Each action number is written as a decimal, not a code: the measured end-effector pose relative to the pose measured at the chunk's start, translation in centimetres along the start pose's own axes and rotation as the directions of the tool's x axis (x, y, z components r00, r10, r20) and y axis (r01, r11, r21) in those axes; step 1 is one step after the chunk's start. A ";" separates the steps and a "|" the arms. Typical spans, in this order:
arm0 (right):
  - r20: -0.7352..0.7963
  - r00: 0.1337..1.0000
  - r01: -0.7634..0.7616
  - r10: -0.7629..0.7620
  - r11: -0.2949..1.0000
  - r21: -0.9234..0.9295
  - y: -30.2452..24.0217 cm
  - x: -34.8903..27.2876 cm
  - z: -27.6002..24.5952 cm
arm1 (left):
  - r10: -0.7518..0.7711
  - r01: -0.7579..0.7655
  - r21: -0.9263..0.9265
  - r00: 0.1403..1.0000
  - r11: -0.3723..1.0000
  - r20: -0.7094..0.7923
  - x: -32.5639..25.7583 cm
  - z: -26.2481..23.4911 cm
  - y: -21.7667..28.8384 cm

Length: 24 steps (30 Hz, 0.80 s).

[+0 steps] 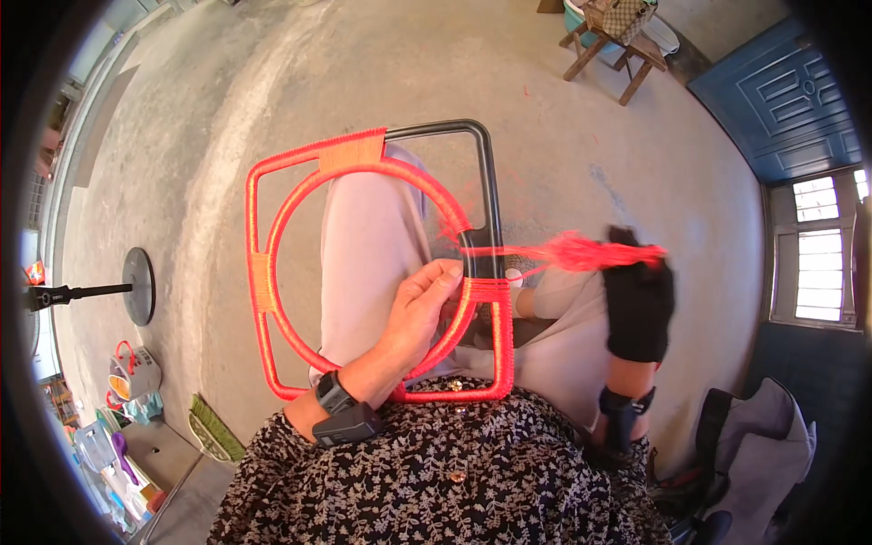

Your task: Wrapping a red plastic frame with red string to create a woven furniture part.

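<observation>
Over my lap is a frame [491,191] made of a rounded square outline joined to an inner ring. Most of it is wrapped in red cord [282,209]; its upper right part is bare and black. My left hand [425,304] grips the ring's right side, thumb on top, beside the black joining piece. A bundle of red cord [581,252] stretches from that joint toward the right. At its far end my right hand [639,300], in a black glove, is closed round the bundle and a little blurred.
A wooden stool [618,41] with a patterned bag stands at the far right, near a blue door [781,100]. On the left are a round black stand base [139,286], a white bucket [134,371] and a green broom [214,427]. A grey chair [758,445] sits at the lower right.
</observation>
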State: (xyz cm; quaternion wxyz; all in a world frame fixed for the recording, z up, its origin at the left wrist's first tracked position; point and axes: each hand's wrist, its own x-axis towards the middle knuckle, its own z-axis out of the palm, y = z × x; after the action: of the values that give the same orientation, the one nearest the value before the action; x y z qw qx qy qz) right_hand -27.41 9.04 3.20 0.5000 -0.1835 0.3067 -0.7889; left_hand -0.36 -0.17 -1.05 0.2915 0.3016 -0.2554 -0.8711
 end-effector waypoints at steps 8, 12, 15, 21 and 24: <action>-0.336 0.925 0.076 -0.175 0.955 -0.288 -8.7 -0.7 -6.4 | 0.078 -0.078 0.005 0.997 0.997 0.007 -0.7 1.5 1.0; -0.291 0.956 -0.124 0.030 0.943 -0.310 -1.4 -1.7 -2.4 | 0.063 -0.064 0.019 0.998 0.998 0.029 -0.6 1.4 1.0; -0.053 0.946 -0.306 0.319 0.828 -0.470 4.6 -0.8 2.7 | 0.071 -0.072 0.042 0.997 0.997 0.015 -0.4 1.3 0.6; -0.160 0.792 -0.501 0.589 0.479 -0.720 5.5 -0.3 5.3 | 0.073 -0.070 0.062 0.996 0.996 -0.057 -0.8 1.1 0.8; -0.135 0.845 -0.412 0.517 0.470 -0.781 5.1 -1.0 6.8 | 0.040 -0.034 0.087 0.997 0.996 -0.071 -0.7 1.3 1.1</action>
State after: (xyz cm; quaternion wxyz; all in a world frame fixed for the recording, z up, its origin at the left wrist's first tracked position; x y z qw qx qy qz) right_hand -19.53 6.29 4.85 0.5802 -0.3397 0.6270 -0.3936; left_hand -0.42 -0.13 0.82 0.3035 0.3403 -0.2873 -0.8423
